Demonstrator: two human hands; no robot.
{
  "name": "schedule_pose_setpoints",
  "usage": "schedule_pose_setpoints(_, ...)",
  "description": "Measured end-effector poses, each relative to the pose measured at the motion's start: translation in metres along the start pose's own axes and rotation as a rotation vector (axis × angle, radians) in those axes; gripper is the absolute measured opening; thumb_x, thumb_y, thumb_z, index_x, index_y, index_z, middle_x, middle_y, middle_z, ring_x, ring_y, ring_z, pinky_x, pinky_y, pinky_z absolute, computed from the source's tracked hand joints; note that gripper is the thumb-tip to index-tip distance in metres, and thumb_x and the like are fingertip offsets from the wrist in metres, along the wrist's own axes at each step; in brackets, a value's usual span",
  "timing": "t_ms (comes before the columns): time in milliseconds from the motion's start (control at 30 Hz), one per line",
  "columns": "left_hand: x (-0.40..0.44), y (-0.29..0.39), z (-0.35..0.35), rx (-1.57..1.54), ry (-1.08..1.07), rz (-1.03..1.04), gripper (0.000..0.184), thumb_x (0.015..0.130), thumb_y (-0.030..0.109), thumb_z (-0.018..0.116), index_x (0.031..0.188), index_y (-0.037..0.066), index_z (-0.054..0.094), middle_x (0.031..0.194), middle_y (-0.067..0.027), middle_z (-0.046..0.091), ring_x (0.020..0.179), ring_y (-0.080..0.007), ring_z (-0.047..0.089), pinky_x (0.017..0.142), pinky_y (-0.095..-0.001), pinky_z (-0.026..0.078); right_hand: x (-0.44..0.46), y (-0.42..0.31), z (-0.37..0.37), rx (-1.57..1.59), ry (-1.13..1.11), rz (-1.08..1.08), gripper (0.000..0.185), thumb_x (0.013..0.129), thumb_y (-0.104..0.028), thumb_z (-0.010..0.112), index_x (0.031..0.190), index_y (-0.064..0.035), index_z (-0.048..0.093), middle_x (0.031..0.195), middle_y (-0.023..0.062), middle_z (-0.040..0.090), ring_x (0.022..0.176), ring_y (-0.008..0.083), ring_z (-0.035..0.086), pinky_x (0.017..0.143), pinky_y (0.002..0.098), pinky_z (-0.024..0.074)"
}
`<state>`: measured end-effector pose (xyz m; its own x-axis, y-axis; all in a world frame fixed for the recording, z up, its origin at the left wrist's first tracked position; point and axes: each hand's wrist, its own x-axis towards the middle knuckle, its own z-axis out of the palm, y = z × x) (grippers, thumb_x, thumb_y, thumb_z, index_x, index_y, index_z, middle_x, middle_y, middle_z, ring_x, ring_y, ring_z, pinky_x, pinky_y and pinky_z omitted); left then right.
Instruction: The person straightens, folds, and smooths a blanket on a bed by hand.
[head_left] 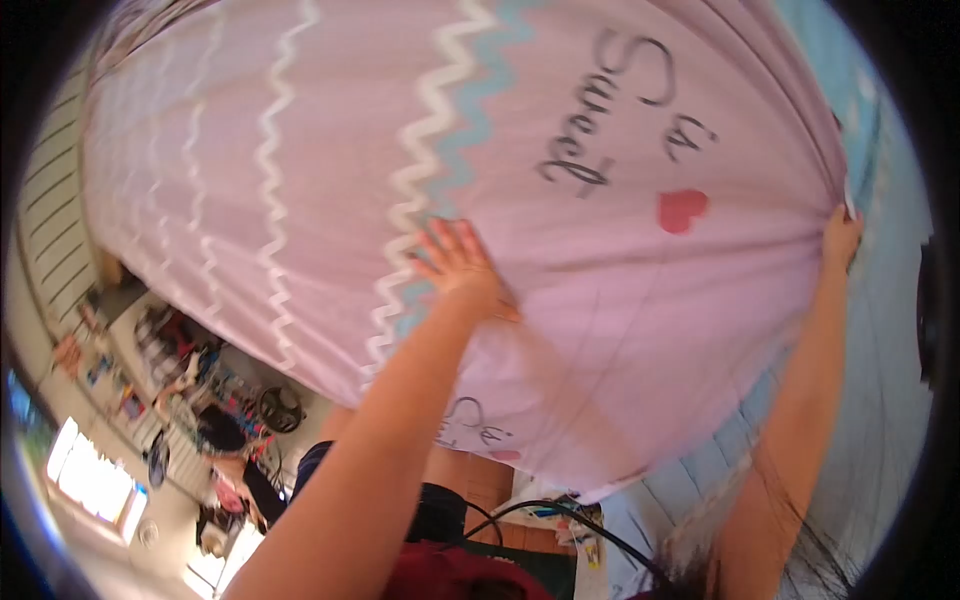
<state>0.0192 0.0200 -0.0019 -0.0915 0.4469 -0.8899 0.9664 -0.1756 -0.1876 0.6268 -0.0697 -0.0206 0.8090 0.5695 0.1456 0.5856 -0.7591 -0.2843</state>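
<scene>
A pale wall (60, 385) holds a window (98, 482) glaring white — bright light at the frame's lower left. Slatted panelling (52, 200) stands above; reddish-brown flooring (484, 480) shows below — near a black wheel (280, 408) amid clutter.

Pink sheet (600, 260) ahead, room behind it unclear.

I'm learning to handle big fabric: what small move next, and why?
Probably slide the left hand away from the right hand to smooth the pink cloth: the left lies flat on it, fingers spread, while the right grips a bunched edge with creases fanning out.
</scene>
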Motion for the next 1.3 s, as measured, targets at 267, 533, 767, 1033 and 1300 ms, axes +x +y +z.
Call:
schedule_pose_setpoints(267,-0.013,-0.008,-0.014,-0.031,-0.122,0.03,0.139,0.053,0.047,0.084,0.146,0.007,-0.012,0.149,-0.0251,-0.019,0.134,-0.0488,-0.018,0.103,-0.0686,-0.003,-0.317,-0.118,-0.088,-0.313,-0.065,-0.481,0.065,0.093,-0.029,0.052,0.139,0.0083,0.025,0.142,0.0272,0.031,0.13,0.0398,0.032,0.109,0.0411,0.0253)
schedule_pose_setpoints(533,0.001,0.0,0.078,-0.109,0.765,0.122,0.082,0.083,0.024,0.058,0.145,0.002,0.009,0.15,-0.027,0.003,0.137,-0.0474,-0.001,0.105,-0.068,0.002,-0.614,-0.021,-0.119,-0.706,-0.439,-0.081,0.083,0.087,-0.053,0.048,0.143,0.0019,0.02,0.148,0.0242,0.02,0.137,0.0382,0.019,0.111,0.0458,0.0206)
schedule_pose_setpoints(767,-0.014,-0.013,0.052,-0.103,0.534,0.198,0.156,0.035,0.063,0.084,0.145,0.005,-0.009,0.15,-0.0258,-0.01,0.138,-0.0442,-0.012,0.107,-0.062,-0.002,-0.59,-0.026,-0.124,-0.611,-0.754,0.277,0.097,0.084,-0.062,0.043,0.142,0.0075,0.009,0.149,0.0269,0.008,0.139,0.0392,-0.003,0.112,0.05,0.0026)
schedule_pose_setpoints(1033,-0.016,-0.085,0.141,-0.12,1.02,0.958,0.072,0.08,0.041,0.063,0.138,0.007,0.037,0.144,-0.022,0.03,0.134,-0.0392,0.025,0.108,-0.0537,0.017,-0.586,-0.017,-0.116,-0.4,-0.619,0.369,0.099,0.084,-0.067,0.039,0.146,-0.0055,-0.008,0.15,0.0232,-0.015,0.139,0.0397,-0.013,0.107,0.0621,0.0052)
schedule_pose_setpoints(1300,-0.185,-0.152,0.355,-0.046,0.598,0.952,0.071,0.073,0.017,0.07,0.136,0.009,0.038,0.148,-0.0193,0.02,0.137,-0.0372,0.02,0.11,-0.0521,0.018,-0.707,0.021,-0.202,-0.074,-0.003,0.214,0.07,0.072,-0.021,0.073,0.13,-0.0011,0.037,0.134,0.0252,0.037,0.125,0.0394,0.034,0.104,0.0495,0.0263)
